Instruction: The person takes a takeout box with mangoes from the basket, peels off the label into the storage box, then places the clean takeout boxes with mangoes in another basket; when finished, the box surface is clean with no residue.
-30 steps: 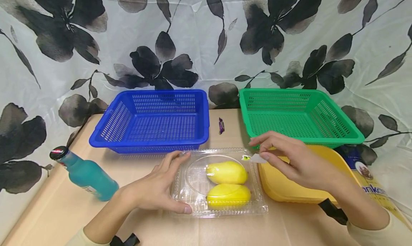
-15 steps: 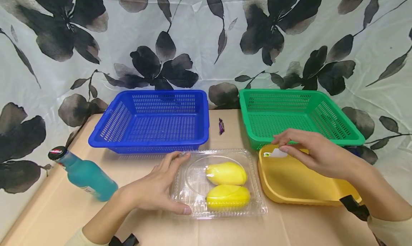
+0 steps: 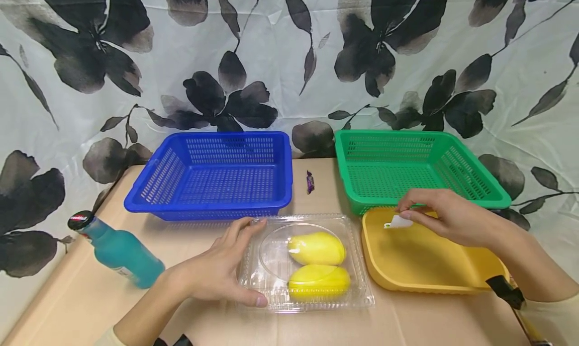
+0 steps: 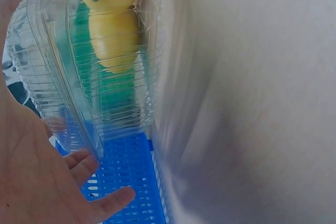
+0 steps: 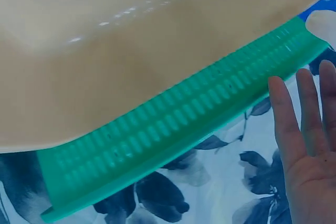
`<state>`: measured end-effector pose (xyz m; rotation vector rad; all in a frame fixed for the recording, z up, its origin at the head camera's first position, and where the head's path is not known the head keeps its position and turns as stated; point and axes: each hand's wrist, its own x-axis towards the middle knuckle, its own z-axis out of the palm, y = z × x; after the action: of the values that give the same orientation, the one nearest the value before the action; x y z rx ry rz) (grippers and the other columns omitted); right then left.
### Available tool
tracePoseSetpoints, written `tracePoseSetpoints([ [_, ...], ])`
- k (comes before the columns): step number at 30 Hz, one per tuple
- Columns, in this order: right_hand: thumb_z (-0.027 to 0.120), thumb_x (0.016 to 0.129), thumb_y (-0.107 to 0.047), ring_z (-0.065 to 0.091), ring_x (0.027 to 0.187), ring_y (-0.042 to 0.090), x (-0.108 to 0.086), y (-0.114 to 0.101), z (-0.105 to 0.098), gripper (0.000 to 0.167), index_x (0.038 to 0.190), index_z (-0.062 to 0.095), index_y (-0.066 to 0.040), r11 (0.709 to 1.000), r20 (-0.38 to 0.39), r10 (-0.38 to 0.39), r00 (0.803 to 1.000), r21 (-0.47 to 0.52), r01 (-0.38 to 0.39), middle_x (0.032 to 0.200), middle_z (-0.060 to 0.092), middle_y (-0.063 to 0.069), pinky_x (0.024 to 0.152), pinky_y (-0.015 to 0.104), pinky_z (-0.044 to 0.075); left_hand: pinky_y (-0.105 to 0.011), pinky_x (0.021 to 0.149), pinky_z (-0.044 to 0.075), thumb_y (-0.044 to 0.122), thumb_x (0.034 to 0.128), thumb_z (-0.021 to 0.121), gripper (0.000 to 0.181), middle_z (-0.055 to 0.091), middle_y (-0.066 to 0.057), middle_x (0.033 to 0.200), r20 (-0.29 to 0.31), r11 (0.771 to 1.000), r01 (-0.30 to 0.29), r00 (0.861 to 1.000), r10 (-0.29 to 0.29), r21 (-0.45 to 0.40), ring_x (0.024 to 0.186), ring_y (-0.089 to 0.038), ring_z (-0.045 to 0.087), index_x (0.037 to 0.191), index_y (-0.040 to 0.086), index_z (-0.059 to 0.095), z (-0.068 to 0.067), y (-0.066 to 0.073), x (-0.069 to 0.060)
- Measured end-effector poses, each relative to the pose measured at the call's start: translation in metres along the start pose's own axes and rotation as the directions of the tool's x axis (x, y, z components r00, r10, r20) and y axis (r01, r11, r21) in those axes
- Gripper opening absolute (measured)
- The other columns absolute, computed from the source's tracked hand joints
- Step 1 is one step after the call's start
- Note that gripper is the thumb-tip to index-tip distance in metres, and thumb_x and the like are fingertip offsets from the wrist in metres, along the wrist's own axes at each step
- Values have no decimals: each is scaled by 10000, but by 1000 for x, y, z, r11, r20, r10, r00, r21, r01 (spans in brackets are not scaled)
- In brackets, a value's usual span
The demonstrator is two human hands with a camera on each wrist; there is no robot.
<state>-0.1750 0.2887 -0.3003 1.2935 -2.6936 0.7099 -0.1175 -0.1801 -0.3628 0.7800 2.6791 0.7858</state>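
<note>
A clear plastic clamshell box (image 3: pixel 271 265) lies in the middle of the table, with two yellow oval fruits (image 3: pixel 316 248) inside. My left hand (image 3: pixel 221 273) rests against its left side, thumb at the front corner and fingers spread toward the back corner. In the left wrist view, the fingertips (image 4: pixel 83 165) touch the ribbed plastic edge. Over the back left part of a yellow tray (image 3: pixel 434 265), my right hand (image 3: pixel 445 218) pinches a small white sticker (image 3: pixel 400 222) with a bit of green print. The sticker is apart from the box.
A blue basket (image 3: pixel 217 207) stands behind the box, and a green basket (image 3: pixel 420 202) behind the tray. Between them lies a small purple-wrapped candy (image 3: pixel 310 182). A turquoise bottle (image 3: pixel 126 255) with a black cap is at the left. A floral cloth (image 3: pixel 312 104) hangs at the back.
My right hand has moved right with the sticker, from the box's back right corner to over the yellow tray. The left hand stays on the box.
</note>
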Motion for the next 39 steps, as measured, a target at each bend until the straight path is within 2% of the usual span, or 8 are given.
tracePoseSetpoints([
  [6, 697, 970, -60, 648, 893, -7, -6, 11, 5, 261, 1025, 669, -313, 1000, 62, 18, 998, -3, -17, 964, 647, -227, 776, 215, 587, -743, 1123, 284, 804, 653, 783, 1300, 97, -142, 1670, -5, 1000, -1, 1000, 1, 0, 1511, -457, 215, 1653, 311, 114, 0, 0, 0],
  [10, 696, 977, -85, 619, 831, -17, -8, 17, 8, 209, 1010, 677, -291, 1000, 95, 16, 995, -6, -16, 931, 642, -218, 714, 208, 568, -748, 1119, 283, 804, 651, 784, 1302, 100, -152, 1670, -8, 1000, -6, 1000, 6, -1, 1510, -460, 214, 1653, 308, 117, 1, -1, 0],
  [15, 693, 988, -136, 505, 721, -41, -6, 20, 9, 141, 980, 687, -277, 999, 142, 48, 989, -31, -44, 874, 617, -216, 592, 183, 460, -743, 1122, 285, 799, 651, 789, 1297, 107, -135, 1668, -13, 1000, -17, 1000, 17, -10, 1515, -439, 206, 1650, 308, 124, 2, -2, 0],
  [21, 699, 984, -138, 467, 690, -49, 1, 23, 8, 140, 948, 682, -273, 999, 157, 31, 987, -49, -24, 823, 583, -216, 579, 176, 430, -731, 1125, 295, 793, 649, 795, 1291, 116, -113, 1659, -19, 1000, -18, 1000, 17, -17, 1511, -430, 211, 1648, 308, 137, 1, -2, 0],
  [25, 688, 994, -154, 430, 648, -53, 1, 24, 11, 151, 911, 676, -279, 998, 199, 58, 978, -31, -53, 775, 539, -227, 557, 179, 411, -726, 1130, 291, 785, 650, 801, 1293, 117, -126, 1658, -20, 1000, -23, 1000, 23, -19, 1515, -437, 201, 1648, 304, 135, 1, -2, 1],
  [30, 707, 979, -158, 422, 635, -46, -1, 24, 14, 178, 860, 672, -286, 991, 261, 135, 956, -58, -124, 745, 541, -220, 562, 192, 404, -725, 1127, 296, 793, 646, 797, 1299, 122, -130, 1657, -23, 999, -29, 999, 28, -16, 1513, -436, 205, 1649, 301, 135, 3, -3, 0],
  [35, 731, 958, -178, 465, 676, -29, -3, 24, 16, 166, 834, 672, -271, 976, 362, 219, 906, -72, -207, 754, 572, -200, 611, 207, 431, -735, 1124, 289, 784, 651, 802, 1303, 108, -127, 1660, -22, 999, -30, 999, 29, -29, 1519, -444, 189, 1651, 302, 121, 3, -4, -1],
  [39, 751, 941, -200, 502, 716, -23, -6, 25, 18, 168, 812, 667, -268, 967, 410, 249, 878, -56, -248, 754, 573, -197, 661, 212, 484, -738, 1125, 282, 782, 657, 800, 1301, 99, -114, 1662, -21, 999, -31, 999, 31, -28, 1524, -440, 179, 1652, 308, 108, 3, -5, 0],
])
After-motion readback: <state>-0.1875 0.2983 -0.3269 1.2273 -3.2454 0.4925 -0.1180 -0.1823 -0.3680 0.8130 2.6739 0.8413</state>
